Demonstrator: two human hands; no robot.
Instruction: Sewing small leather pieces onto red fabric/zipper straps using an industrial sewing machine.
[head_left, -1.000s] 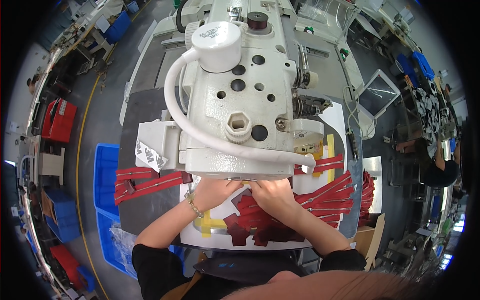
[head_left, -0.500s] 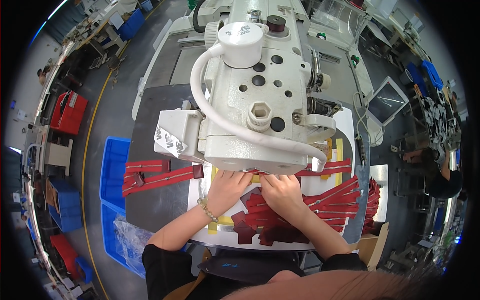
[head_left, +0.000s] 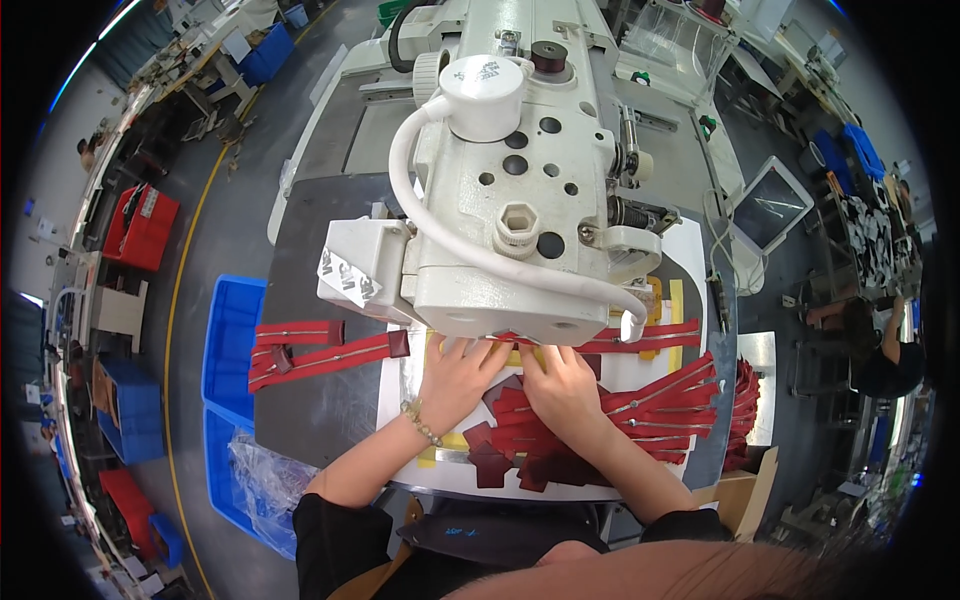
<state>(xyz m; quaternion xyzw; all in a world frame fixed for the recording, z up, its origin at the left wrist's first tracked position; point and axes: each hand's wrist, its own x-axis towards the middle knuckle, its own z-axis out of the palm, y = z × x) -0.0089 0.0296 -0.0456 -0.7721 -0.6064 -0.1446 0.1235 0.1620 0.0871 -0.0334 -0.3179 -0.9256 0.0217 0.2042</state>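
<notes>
Left hand and right hand are reaching palm-down beneath the sewing machine; whether they are grasping anything is unclear. A red zipper strip is running toward the right edge of the surface. Past its left edge, a blue bin is holding clear plastic.

Red zipper strips, white sewing machine

The machine, cut off by the top edge! Its front hides what lies beneath; exactly what left hand and right hand touch, no telling! Right forearm blocks some strips!
</notes>
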